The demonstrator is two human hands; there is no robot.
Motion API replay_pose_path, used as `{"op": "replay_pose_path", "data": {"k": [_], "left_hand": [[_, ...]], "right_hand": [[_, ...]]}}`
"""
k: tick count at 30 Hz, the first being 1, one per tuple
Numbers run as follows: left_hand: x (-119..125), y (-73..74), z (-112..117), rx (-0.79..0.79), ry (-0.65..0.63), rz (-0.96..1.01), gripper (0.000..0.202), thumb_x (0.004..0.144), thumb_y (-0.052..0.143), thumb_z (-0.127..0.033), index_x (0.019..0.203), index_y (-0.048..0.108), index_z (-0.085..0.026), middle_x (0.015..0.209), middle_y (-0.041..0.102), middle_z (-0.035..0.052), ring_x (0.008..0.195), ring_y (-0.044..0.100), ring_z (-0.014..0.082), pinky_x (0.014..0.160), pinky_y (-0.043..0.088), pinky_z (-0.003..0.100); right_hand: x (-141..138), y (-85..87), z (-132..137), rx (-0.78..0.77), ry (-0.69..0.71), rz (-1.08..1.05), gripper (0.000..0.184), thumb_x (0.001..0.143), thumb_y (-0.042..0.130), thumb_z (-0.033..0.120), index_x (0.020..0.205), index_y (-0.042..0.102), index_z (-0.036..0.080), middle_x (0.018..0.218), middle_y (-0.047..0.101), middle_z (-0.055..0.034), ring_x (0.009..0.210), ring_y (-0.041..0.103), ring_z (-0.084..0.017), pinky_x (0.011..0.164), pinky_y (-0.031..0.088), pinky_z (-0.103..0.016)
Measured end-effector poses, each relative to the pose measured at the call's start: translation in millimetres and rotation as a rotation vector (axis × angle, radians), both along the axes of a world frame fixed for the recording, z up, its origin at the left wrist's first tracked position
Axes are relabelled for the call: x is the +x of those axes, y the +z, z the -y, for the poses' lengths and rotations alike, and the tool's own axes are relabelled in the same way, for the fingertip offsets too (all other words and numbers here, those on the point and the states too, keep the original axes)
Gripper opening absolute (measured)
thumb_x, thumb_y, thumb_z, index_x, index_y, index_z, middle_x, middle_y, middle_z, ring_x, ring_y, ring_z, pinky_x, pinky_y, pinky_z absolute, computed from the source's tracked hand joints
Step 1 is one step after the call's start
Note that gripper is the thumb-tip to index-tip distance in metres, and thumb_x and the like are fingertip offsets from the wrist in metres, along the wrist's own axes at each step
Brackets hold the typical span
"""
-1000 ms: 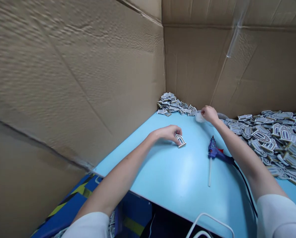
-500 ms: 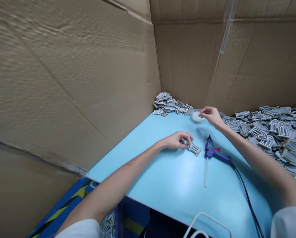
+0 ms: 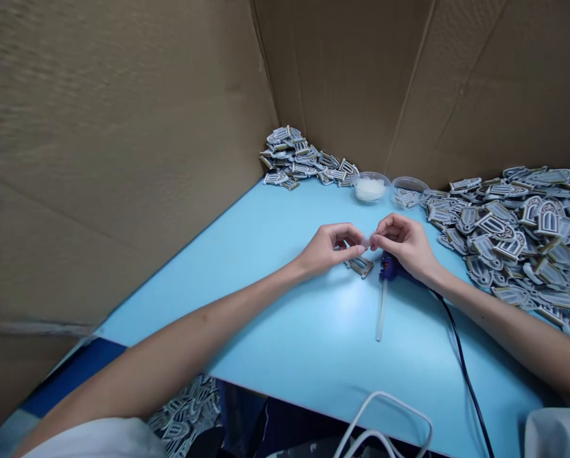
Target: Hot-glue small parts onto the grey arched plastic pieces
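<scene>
My left hand (image 3: 327, 249) and my right hand (image 3: 403, 245) meet fingertip to fingertip over the light blue table (image 3: 285, 331). Both pinch a small whitish bit between them, too small to name. Just below the fingers a grey arch-shaped window piece (image 3: 361, 265) lies flat on the table. A blue glue gun (image 3: 388, 270) with a clear glue stick (image 3: 379, 313) lies partly under my right hand, its black cord (image 3: 464, 369) running toward me.
Two clear round dishes stand at the back, one with white stuff (image 3: 370, 187), one (image 3: 408, 189) beside it. Heaps of window pieces lie at the back corner (image 3: 299, 159) and on the right (image 3: 518, 229). Cardboard walls (image 3: 123, 127) enclose the table. A white cable (image 3: 385, 420) loops at the near edge.
My right hand came back from the dish of white stuff to meet my left hand at the middle. The left hand let go of the window piece, which lies flat. The camera tilted down.
</scene>
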State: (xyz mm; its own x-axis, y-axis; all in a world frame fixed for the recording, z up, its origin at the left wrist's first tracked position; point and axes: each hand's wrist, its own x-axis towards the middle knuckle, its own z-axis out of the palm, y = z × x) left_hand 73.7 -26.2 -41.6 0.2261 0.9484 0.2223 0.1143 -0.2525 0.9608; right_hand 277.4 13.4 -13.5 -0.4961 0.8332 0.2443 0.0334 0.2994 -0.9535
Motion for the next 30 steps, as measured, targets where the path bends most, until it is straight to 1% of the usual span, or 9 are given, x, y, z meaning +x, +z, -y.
{"op": "replay_pose_path", "data": {"k": [6,9,12,15,18,20,22,26,30], "left_hand": [[-2.0,-2.5,-0.2,-0.025,-0.061,0.031,0.042,0.081,0.082,-0.049,0.096,0.076,-0.011,0.096,0.079,0.0108,0.086,0.071,0.0164,0.073,0.054,0.024],[-2.0,-1.9,-0.4,-0.039,-0.039,0.038,0.038,0.083,0.078,-0.048,0.091,0.075,-0.011,0.088,0.077,0.0081,0.080,0.069,0.0144,0.071,0.053,0.024],[-1.6,2.6,1.2,-0.020,-0.007,-0.065,0.031,0.087,0.070,-0.042,0.079,0.070,-0.012,0.071,0.068,0.0015,0.065,0.058,0.0093,0.064,0.046,0.022],[-2.3,9.2,4.0,0.035,-0.002,-0.228,0.028,0.088,0.063,-0.035,0.071,0.066,-0.013,0.062,0.059,-0.0019,0.060,0.048,0.0075,0.062,0.038,0.022],[-6.6,13.6,4.4,0.112,0.043,-0.414,0.021,0.081,0.071,-0.035,0.082,0.069,-0.014,0.077,0.064,-0.0003,0.067,0.050,0.0094,0.068,0.041,0.024],[-11.1,13.6,2.4,0.143,0.064,-0.550,0.037,0.071,0.083,-0.036,0.099,0.070,-0.015,0.099,0.069,0.0034,0.077,0.055,0.0125,0.076,0.045,0.027],[-15.2,11.2,-0.5,0.124,0.013,-0.602,0.051,0.068,0.085,-0.032,0.113,0.066,-0.017,0.111,0.069,0.0057,0.087,0.060,0.0164,0.083,0.048,0.030],[-18.0,4.3,-4.9,0.085,-0.206,-0.469,0.045,0.078,0.074,-0.023,0.120,0.061,-0.020,0.107,0.072,0.0037,0.100,0.066,0.0187,0.091,0.050,0.031],[-17.5,1.2,-5.6,0.103,-0.277,-0.390,0.044,0.080,0.075,-0.027,0.121,0.060,-0.019,0.109,0.073,0.0039,0.102,0.067,0.0187,0.094,0.051,0.031]], "right_hand": [[1.0,-5.0,5.1,0.043,-0.074,0.144,0.028,0.082,0.078,0.044,0.075,0.063,0.022,0.072,0.068,-0.0010,0.063,0.061,-0.016,0.059,0.046,-0.029],[2.8,-8.6,4.6,0.113,-0.060,0.245,0.028,0.088,0.072,0.042,0.073,0.063,0.021,0.070,0.066,-0.0009,0.063,0.057,-0.016,0.059,0.045,-0.030],[4.2,-10.1,3.9,0.349,-0.007,0.301,0.009,0.090,0.068,0.030,0.091,0.069,0.021,0.087,0.073,-0.0037,0.078,0.063,-0.020,0.070,0.048,-0.033],[5.9,-9.1,4.2,0.611,0.102,0.346,0.025,0.094,0.060,0.017,0.116,0.071,0.023,0.100,0.077,-0.0063,0.089,0.064,-0.023,0.080,0.048,-0.037],[8.2,-7.9,3.0,0.714,0.135,0.435,0.028,0.098,0.055,0.013,0.114,0.074,0.025,0.094,0.077,-0.0072,0.087,0.061,-0.025,0.081,0.044,-0.040],[9.8,-8.4,0.0,0.705,0.122,0.472,0.026,0.097,0.057,0.013,0.109,0.076,0.025,0.089,0.077,-0.0069,0.087,0.060,-0.026,0.080,0.043,-0.040],[11.0,-9.7,-3.9,0.666,0.128,0.478,0.021,0.096,0.059,0.014,0.103,0.077,0.024,0.086,0.077,-0.0061,0.087,0.061,-0.026,0.080,0.044,-0.040],[11.2,-11.2,-7.4,0.565,0.181,0.468,0.016,0.094,0.063,0.016,0.096,0.077,0.023,0.089,0.078,-0.0053,0.086,0.062,-0.024,0.081,0.045,-0.038],[8.3,-9.9,-0.9,0.433,0.216,0.445,0.015,0.092,0.066,0.015,0.097,0.077,0.023,0.091,0.077,-0.0044,0.086,0.064,-0.022,0.080,0.047,-0.036]]}}
